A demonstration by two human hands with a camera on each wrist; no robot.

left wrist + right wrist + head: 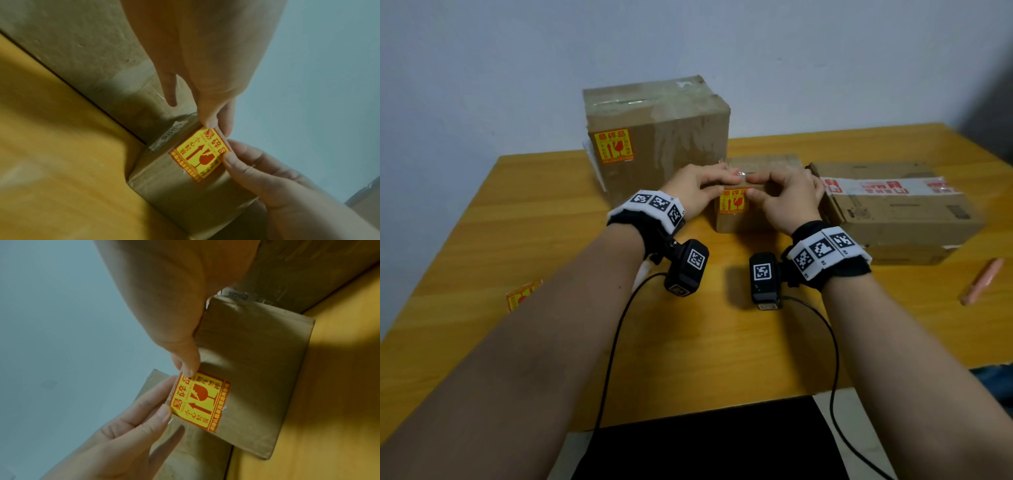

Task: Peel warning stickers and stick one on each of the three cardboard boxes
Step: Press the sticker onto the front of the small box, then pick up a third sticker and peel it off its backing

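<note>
At the far left of the desk (482, 212), a spare warning sticker (524, 294) is kept within reach, presumably for the remaining box. The tall box (654, 137), set at the rear, is already labelled with a sticker (614, 145) on its front face. At centre, the small box (756, 212) is braced from above by the fingers of both hands, so that it cannot slide under pressure. Its sticker (198, 155) is laid on the front face, top edge at the box's upper edge. The left hand (697, 186) and the right hand (784, 198) are each pinched over that edge, thumbs pressed on the sticker's upper corners. To the right, the flat box (893, 212) is seen unlabelled; a pink object (983, 281) lies beyond.
</note>
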